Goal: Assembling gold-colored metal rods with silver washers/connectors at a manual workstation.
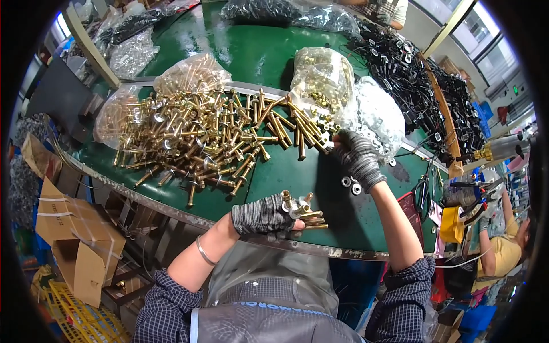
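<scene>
My left hand (260,216), in a grey striped fingerless glove, is closed around several gold-coloured bolts (312,216) near the table's front edge. Silver washers show on some of them. Farther forward and right, my right hand (361,160), gloved alike, reaches to the small gold nuts (326,127) spilling from a clear bag (320,68). Its fingertips are curled together, and whatever they pinch is hidden. Loose washers (355,188) lie beside that wrist. A large heap of bolts with washers (189,134) spreads across the left, with a bunch of bare bolts (303,128) at its right end.
A white bag of washers (382,111) stands right of the nuts. Black cabled parts (394,74) pile up behind it. A yellow container (452,224) and a hanging power tool (503,150) are at right, near another person (506,251). Cardboard boxes (80,234) stand lower left.
</scene>
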`<state>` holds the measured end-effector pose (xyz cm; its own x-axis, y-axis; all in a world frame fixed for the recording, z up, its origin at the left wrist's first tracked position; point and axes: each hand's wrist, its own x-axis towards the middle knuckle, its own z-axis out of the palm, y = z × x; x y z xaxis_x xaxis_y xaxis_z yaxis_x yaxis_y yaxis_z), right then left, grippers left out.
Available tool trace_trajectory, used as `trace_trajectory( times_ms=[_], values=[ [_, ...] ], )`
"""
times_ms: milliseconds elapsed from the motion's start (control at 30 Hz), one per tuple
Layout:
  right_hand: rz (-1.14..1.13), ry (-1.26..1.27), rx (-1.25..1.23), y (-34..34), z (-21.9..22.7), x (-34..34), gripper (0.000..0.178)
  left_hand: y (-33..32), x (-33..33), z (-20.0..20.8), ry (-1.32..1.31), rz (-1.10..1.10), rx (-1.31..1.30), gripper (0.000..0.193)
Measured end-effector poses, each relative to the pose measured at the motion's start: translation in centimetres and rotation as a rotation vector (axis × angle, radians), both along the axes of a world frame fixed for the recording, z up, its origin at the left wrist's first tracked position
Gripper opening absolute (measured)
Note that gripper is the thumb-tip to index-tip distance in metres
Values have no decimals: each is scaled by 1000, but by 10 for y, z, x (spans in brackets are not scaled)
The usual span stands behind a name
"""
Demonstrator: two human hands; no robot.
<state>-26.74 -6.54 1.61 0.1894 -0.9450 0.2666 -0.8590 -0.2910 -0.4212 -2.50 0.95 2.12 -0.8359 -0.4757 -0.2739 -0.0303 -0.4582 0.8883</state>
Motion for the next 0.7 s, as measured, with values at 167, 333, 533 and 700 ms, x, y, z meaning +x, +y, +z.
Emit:
trace_trajectory(
  times_ms=[167,333,533,700],
  values=[
    [76,173,-25,2,8,15,15,1,4,-1,-92,-5,42,38],
    [164,448,5,0,23,28,15,-2,2,1,-92,-33,23,38],
    [209,314,-25,18,30,25,16,-1,3,13,-97,-15,120,34],
    [284,-499,321,56,47,29,16,1,7,12,-66,3,89,30]
  ],
)
